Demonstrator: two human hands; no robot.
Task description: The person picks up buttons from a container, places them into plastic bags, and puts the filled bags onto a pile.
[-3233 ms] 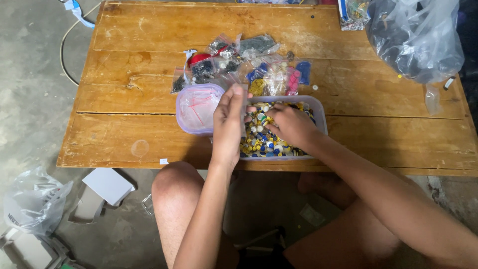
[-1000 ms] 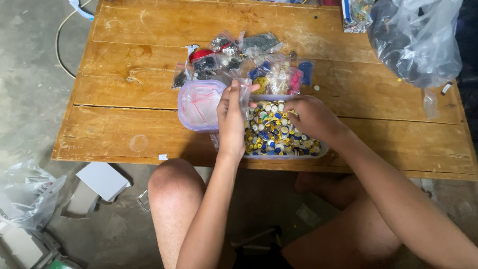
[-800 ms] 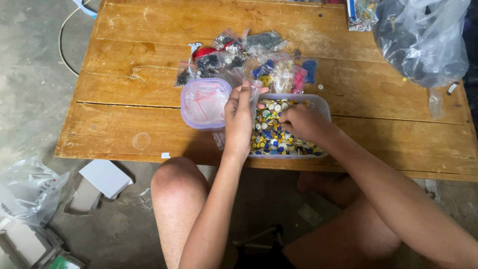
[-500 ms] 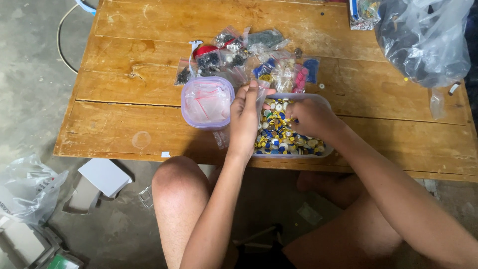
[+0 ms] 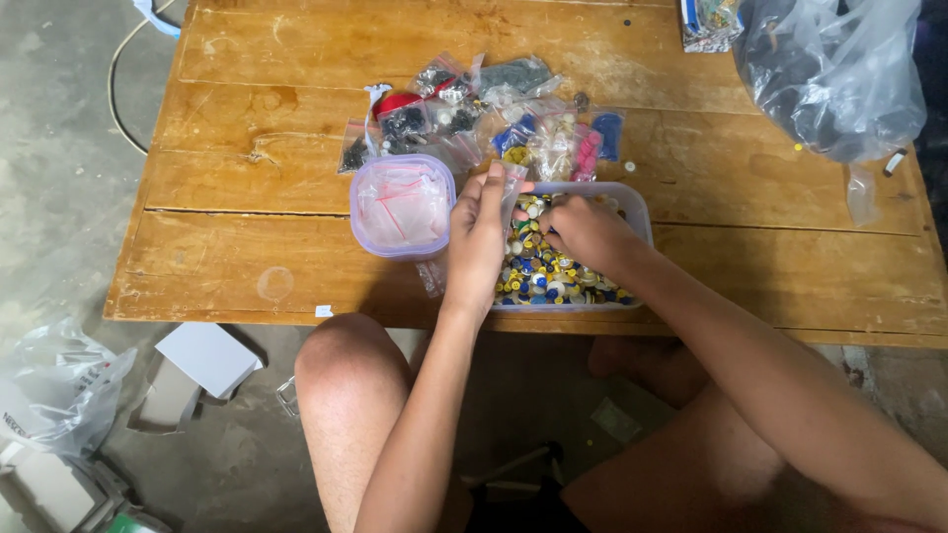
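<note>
Two bare hands over a clear plastic tub of small round coloured buttons, near the front edge of the wooden table. Left hand pinching a thin clear bag; right hand curled, grip unclear. Beside the tub, a round plastic container.

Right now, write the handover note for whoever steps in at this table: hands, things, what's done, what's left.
Left hand: pinches a small clear bag upright over the tub.
Right hand: inside the clear tub, fingers down in the small coloured pieces.
Round tub to the left holds empty bags.
Filled bags lie piled behind both tubs on the wooden table.
Left: many loose pieces remain in the tub.
</note>
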